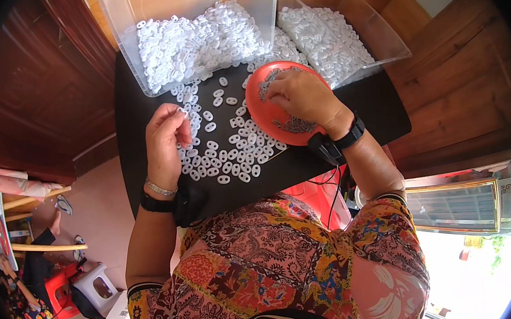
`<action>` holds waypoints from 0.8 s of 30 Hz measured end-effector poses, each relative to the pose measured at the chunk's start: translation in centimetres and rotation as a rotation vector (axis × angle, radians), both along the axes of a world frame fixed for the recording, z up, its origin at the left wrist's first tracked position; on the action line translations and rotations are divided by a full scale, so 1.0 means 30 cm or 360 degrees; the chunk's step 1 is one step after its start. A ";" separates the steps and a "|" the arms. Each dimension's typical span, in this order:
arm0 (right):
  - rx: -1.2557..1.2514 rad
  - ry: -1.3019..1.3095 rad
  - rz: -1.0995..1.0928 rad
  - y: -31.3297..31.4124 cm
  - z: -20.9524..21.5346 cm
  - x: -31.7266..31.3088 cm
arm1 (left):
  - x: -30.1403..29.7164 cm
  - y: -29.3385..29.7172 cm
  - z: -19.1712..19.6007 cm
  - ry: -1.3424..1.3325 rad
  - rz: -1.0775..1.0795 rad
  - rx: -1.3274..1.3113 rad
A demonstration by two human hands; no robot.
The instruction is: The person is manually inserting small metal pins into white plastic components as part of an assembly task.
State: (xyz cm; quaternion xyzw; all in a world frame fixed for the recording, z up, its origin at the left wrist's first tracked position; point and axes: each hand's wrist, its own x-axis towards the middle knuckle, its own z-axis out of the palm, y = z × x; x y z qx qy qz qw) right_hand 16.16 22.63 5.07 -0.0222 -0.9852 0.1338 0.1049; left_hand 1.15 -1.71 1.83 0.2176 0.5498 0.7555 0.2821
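Observation:
My left hand (168, 136) is raised over the left part of the dark table, its thumb and fingertips pinching a small white two-holed oval piece (182, 111). My right hand (307, 97) reaches into a round orange-red plate (256, 111), fingertips curled down and pressed together at the heap of small grey metal pieces (299, 125). What those fingertips hold, if anything, is hidden. Between the hands and toward me lie many loose white two-holed oval pieces (247, 149), spread flat on the tabletop.
A clear plastic bin (112, 35) full of white pieces lies tipped at the back left. A second clear bin (383, 56) of them stands back right. The black table (303, 170) has a rounded edge. Stools (95, 292) and another person's limbs show at lower left.

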 end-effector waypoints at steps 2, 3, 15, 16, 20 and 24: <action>0.0045 -0.0085 -0.0040 0.001 -0.001 0.003 | -0.003 -0.003 -0.003 0.0002 0.0003 0.0002; 0.0046 -0.0136 -0.0037 0.001 0.002 0.007 | -0.004 -0.004 -0.005 0.0011 0.0008 -0.0015; 0.0127 -0.0357 0.0216 -0.009 -0.029 0.027 | 0.004 -0.003 -0.001 0.0001 0.0001 -0.0027; 0.0143 -0.0329 0.0221 -0.014 -0.035 0.024 | 0.004 -0.003 0.000 0.0011 0.0010 -0.0035; 0.0369 -0.0438 0.0185 -0.033 -0.045 0.007 | 0.003 -0.003 0.000 0.0000 0.0001 -0.0044; 0.0359 -0.0470 0.0118 -0.038 -0.030 -0.001 | 0.003 -0.005 0.000 0.0029 -0.0006 -0.0047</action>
